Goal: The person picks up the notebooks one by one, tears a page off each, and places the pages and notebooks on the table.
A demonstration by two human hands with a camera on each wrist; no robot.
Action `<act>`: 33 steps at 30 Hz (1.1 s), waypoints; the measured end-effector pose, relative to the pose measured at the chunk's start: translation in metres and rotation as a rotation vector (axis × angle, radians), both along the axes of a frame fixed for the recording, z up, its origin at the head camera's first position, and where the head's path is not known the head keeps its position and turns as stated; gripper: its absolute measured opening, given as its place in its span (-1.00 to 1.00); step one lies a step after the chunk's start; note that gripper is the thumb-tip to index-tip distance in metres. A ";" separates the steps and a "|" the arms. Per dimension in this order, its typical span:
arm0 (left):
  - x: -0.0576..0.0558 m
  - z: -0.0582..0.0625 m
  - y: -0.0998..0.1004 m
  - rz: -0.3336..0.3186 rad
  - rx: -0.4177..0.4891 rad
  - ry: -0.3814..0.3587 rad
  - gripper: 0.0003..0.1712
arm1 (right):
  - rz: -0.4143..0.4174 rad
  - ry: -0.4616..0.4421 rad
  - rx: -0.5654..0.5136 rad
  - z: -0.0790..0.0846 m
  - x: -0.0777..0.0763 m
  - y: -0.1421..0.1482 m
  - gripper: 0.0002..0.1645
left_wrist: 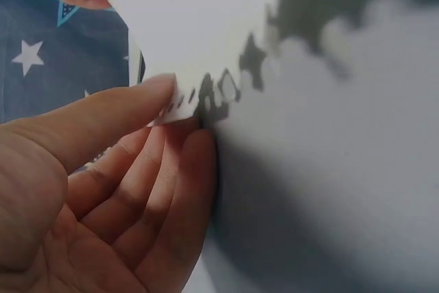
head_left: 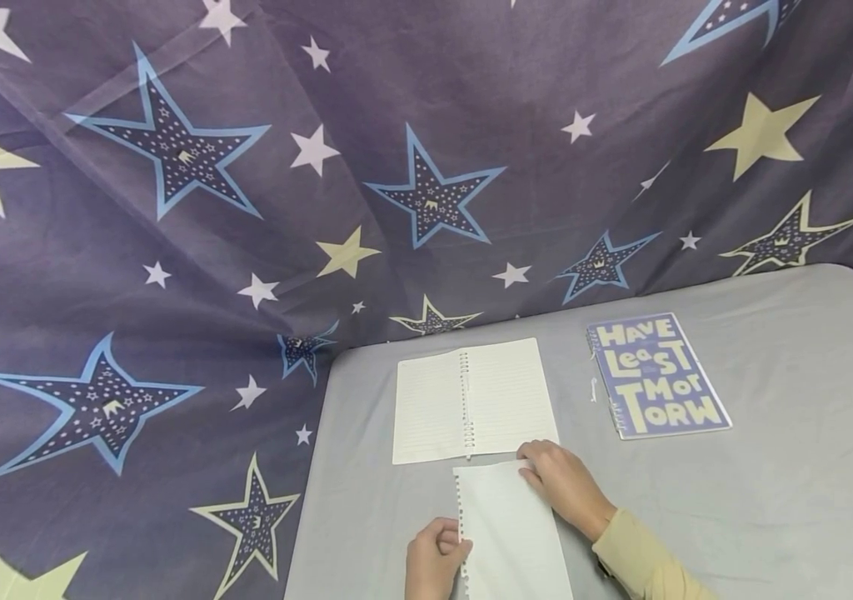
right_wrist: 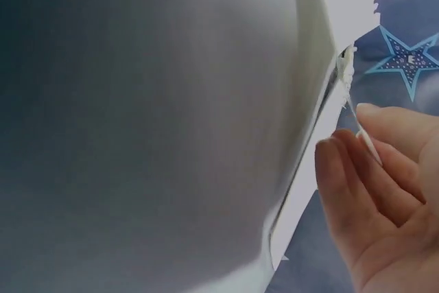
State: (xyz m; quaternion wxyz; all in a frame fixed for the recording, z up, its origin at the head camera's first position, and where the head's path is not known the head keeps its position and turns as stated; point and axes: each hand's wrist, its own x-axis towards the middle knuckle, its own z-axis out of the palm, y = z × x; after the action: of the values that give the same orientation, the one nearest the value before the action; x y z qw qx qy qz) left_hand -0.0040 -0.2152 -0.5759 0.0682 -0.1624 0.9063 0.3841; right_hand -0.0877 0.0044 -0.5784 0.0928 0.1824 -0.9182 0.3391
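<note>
A loose white sheet of paper (head_left: pixel 512 533) with a ragged, hole-punched left edge lies in front of an open spiral notebook (head_left: pixel 509 400). My left hand (head_left: pixel 434 558) pinches that ragged edge between thumb and fingers, as the left wrist view shows at the punched holes of the sheet (left_wrist: pixel 199 18). At the sheet's upper right corner, my right hand (head_left: pixel 565 487) holds the paper between thumb and fingers, close to the notebook's lower right corner. In the right wrist view, a thin paper edge shows between the thumb and fingers of the right hand (right_wrist: pixel 384 190).
To the right lies a closed spiral notebook (head_left: pixel 659 375) with a blue, lettered cover. A small white strip (head_left: pixel 593 389) is beside its binding. Everything lies on a grey cloth-covered table (head_left: pixel 794 500). A dark, star-patterned curtain (head_left: pixel 284 192) hangs behind and to the left.
</note>
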 end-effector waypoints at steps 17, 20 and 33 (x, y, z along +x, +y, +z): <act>-0.020 0.003 -0.025 0.137 -0.083 0.140 -0.79 | 0.006 0.046 0.041 0.009 -0.014 -0.008 -0.60; -0.032 0.004 -0.030 0.146 -0.100 0.209 -0.81 | 0.010 0.036 0.058 0.007 -0.018 -0.015 -0.44; -0.084 0.013 -0.047 0.112 -0.111 0.220 -0.74 | 0.076 0.042 0.079 0.009 -0.036 -0.054 -0.36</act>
State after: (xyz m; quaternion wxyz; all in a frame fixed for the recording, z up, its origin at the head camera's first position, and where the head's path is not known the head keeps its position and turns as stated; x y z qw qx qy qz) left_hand -0.0877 -0.2623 -0.5627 -0.0624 -0.1729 0.9178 0.3520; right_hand -0.1236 -0.0499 -0.5692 0.0919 0.2277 -0.9211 0.3022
